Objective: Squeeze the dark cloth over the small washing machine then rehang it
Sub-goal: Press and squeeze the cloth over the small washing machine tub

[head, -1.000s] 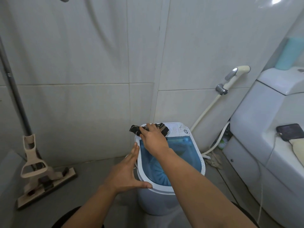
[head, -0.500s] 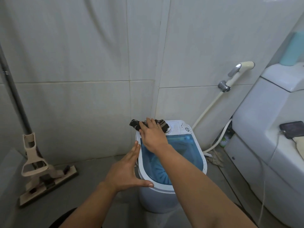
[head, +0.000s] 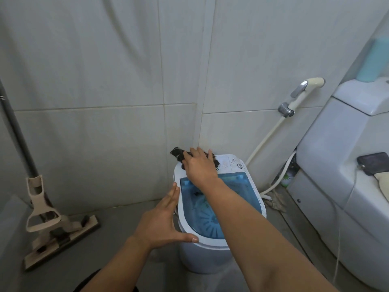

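A small white washing machine (head: 253,191) with a blue see-through lid stands on the floor by the tiled wall. The dark cloth (head: 177,153) lies bunched on the machine's far left rim, against the wall. My right hand (head: 200,165) rests on top of the cloth with its fingers spread over it, hiding most of it. My left hand (head: 164,220) is open and flat, fingers against the machine's left side and thumb on the front rim.
A beige flat mop (head: 48,220) leans at the left on the grey floor. A bidet sprayer (head: 303,91) with its hose hangs on the wall to the right. A white toilet (head: 336,165) fills the right side, with a dark phone (head: 373,163) on it.
My right hand has slid a little further over the cloth toward the wall. My left hand stays against the machine's side.
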Demonstrator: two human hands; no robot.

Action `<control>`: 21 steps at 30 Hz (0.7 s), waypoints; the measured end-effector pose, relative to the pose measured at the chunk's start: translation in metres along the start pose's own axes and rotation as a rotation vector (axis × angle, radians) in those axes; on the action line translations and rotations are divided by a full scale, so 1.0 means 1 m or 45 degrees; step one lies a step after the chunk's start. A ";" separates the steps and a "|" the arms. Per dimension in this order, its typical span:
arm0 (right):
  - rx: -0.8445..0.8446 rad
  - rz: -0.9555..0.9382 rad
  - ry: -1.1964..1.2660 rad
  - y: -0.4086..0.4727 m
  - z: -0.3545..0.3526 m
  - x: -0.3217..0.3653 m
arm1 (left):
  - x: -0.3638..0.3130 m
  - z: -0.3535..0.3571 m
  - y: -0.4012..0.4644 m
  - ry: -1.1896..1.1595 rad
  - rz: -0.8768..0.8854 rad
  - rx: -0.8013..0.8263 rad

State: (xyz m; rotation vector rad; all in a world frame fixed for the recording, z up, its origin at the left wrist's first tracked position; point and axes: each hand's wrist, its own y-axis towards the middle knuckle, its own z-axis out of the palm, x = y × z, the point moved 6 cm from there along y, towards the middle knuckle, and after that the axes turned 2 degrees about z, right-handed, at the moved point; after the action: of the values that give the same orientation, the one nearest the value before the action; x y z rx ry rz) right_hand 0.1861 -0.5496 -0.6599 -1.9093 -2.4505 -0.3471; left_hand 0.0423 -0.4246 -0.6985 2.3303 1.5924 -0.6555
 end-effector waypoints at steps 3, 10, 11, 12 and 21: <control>-0.032 0.028 0.028 0.002 0.005 0.000 | 0.000 0.000 0.001 -0.012 -0.001 0.011; -0.050 0.083 0.081 -0.007 0.013 -0.003 | 0.001 0.002 0.001 -0.007 -0.018 0.028; -0.057 0.077 0.087 -0.010 0.013 -0.002 | 0.001 0.001 0.000 -0.008 -0.019 0.028; -0.069 0.064 0.089 -0.015 0.014 0.000 | 0.000 0.000 0.000 -0.007 -0.016 0.028; -0.005 -0.035 0.012 -0.013 0.026 0.016 | 0.002 -0.003 -0.002 -0.004 -0.024 0.031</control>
State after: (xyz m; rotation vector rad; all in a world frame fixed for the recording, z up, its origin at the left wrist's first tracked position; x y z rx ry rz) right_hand 0.1728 -0.5325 -0.6847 -1.8726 -2.4737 -0.3610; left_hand 0.0418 -0.4209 -0.6968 2.3331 1.6156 -0.6861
